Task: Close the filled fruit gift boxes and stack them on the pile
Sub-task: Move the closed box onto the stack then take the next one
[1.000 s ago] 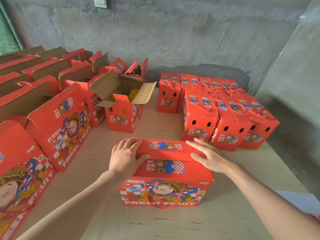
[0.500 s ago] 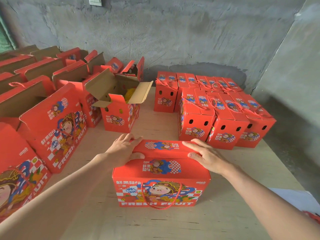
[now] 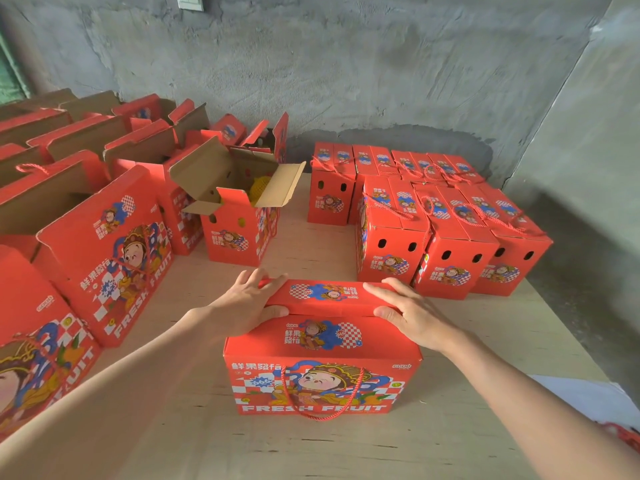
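Grip tightening on the box (image 3: pixel 322 375)
Now the left hand (image 3: pixel 247 303) and right hand (image 3: pixel 412 313) clasp its top ridge, thumbs tucked in front, palms no longer flat.

left hand (image 3: pixel 247 299), right hand (image 3: pixel 412 317) now pinch box flap (image 3: pixel 329 296)
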### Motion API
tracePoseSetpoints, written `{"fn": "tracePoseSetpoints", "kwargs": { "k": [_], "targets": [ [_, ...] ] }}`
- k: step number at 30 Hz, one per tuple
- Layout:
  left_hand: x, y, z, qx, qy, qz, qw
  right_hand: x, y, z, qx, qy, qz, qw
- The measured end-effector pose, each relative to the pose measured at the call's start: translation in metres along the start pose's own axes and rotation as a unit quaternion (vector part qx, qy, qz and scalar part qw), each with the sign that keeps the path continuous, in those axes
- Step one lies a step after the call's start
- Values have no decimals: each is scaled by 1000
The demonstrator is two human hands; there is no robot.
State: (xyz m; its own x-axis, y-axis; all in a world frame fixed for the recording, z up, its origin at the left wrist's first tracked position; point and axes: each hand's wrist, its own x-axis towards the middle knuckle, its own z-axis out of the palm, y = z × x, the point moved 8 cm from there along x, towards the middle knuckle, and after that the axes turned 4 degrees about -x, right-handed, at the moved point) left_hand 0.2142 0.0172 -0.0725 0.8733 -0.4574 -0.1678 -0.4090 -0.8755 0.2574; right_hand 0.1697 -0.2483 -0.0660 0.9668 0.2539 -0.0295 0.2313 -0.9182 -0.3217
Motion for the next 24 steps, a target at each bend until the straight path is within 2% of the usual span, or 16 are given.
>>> {"fn": "tracePoseSetpoints", "kwargs": {
  "k": [5,12,16,20,24],
  "targets": [
    [-2,2,-2,3,19,6,1000,-1,-2,0,-5,12,1,1000],
    [-4,1,0,-19,-22,6,1000,-2,-2,3,-13,-7,5,1000],
    [-5,0,1,-48,-18,-2,999,-2,-3,3,6,-16,2,1000],
    [-7,-1,8,-16,-18,-20,1000,-3,-4,5,22,-39,7,999],
    [-5,0,10,47,-9,-33,998,-7,-5,11,-96,-72,13,993]
  ]
}}
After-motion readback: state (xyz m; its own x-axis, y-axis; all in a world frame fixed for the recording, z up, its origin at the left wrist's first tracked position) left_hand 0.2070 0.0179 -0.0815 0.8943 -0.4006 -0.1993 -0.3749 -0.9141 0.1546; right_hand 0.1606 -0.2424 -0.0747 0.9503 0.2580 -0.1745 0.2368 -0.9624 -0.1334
